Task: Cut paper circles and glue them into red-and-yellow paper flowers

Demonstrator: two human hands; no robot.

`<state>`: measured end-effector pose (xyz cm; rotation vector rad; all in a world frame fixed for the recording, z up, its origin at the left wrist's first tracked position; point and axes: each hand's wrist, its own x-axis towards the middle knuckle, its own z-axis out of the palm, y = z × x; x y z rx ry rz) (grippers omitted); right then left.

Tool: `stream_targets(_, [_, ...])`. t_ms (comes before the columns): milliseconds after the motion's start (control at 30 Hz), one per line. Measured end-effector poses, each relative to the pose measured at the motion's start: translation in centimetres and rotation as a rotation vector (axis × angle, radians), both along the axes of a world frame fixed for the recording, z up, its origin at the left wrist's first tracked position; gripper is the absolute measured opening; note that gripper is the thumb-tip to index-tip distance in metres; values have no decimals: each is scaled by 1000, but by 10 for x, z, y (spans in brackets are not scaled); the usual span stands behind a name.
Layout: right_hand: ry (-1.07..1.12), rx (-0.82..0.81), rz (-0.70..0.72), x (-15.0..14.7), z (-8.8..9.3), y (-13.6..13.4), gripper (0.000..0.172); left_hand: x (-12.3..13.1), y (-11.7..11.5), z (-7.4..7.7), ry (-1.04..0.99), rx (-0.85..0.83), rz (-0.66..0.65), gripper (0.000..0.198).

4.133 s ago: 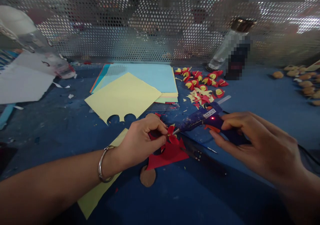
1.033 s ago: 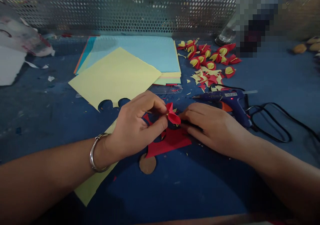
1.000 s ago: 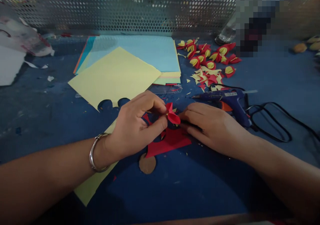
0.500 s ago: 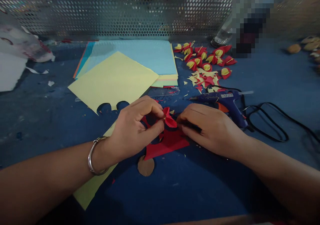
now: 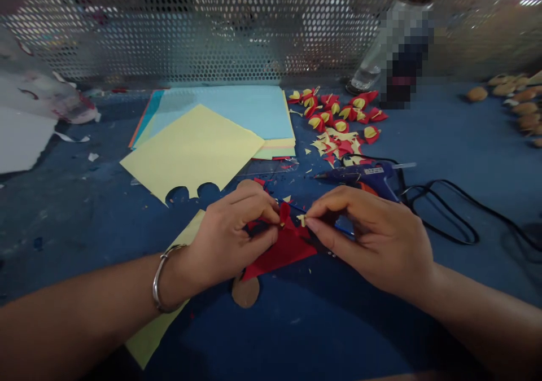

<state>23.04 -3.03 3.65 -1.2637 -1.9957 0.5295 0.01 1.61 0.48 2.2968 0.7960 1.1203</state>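
Observation:
My left hand [image 5: 239, 237], with a metal bangle at the wrist, pinches a small folded red paper piece [image 5: 284, 213] between thumb and forefinger. Close beside it, the fingertips of my right hand [image 5: 372, 231] hold a small pale yellow paper scrap [image 5: 302, 219]. The two pieces are apart. Under both hands lies a red paper sheet [image 5: 282, 251] with cut-out edges. A round brown cardboard disc [image 5: 245, 292] rests just below that sheet. Part of a blue tool, mostly hidden, shows beneath my right hand.
A blue glue gun [image 5: 359, 175] with a black cord [image 5: 449, 237] lies at the right. Behind it are several red-and-yellow paper pieces [image 5: 326, 115] and scraps [image 5: 339, 144]. Stacked coloured paper [image 5: 237, 99] and a notched yellow sheet [image 5: 195, 149] lie left. A bottle [image 5: 372, 59] stands by the perforated metal panel [image 5: 237, 25].
My right hand has gained a visible yellow scrap in its fingertips. The red piece in my left hand has turned and looks narrower. The view has shifted slightly, so the table items sit lower.

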Motion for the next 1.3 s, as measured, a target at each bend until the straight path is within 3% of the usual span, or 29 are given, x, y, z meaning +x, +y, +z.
stream_targets(400, [230, -167, -53, -7, -5, -3, 7, 1, -6, 5, 31, 92, 2, 18])
stream_targets(1100, [404, -274, -77, -6, -12, 2, 7, 1, -5, 5, 35, 56, 12, 21])
stream_targets(1300, [393, -304, -21, -5, -11, 4, 18, 2, -5, 6, 36, 55, -2, 23])
